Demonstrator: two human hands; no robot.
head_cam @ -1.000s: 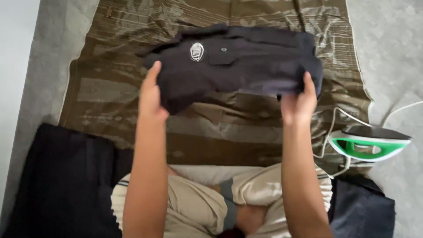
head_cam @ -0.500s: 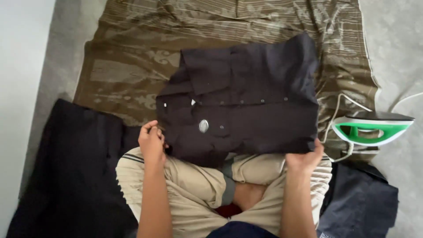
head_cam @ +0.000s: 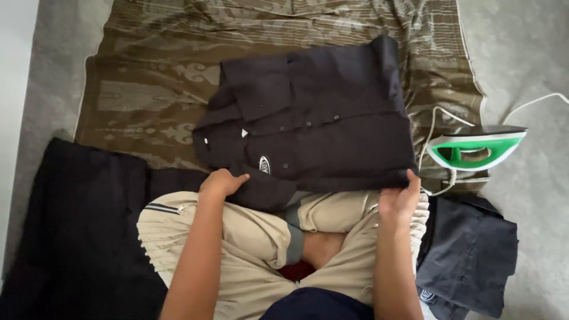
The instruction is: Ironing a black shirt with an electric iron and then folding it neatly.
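While folded dark shirt (head_cam: pixel 314 118) lies on brown patterned cloth (head_cam: pixel 142 89) | L hand (head_cam: pixel 222 182) + R hand (head_cam: pixel 398 198) pinch near corners | keep hem taut, edges square.

Soft, even daylight; sharp overall.
No glare, only faint shadows under the shirt (head_cam: pixel 314 118) and iron (head_cam: pixel 477 148); dark cloth (head_cam: pixel 77 231) at left losing detail, slight wide-angle bend at edges.
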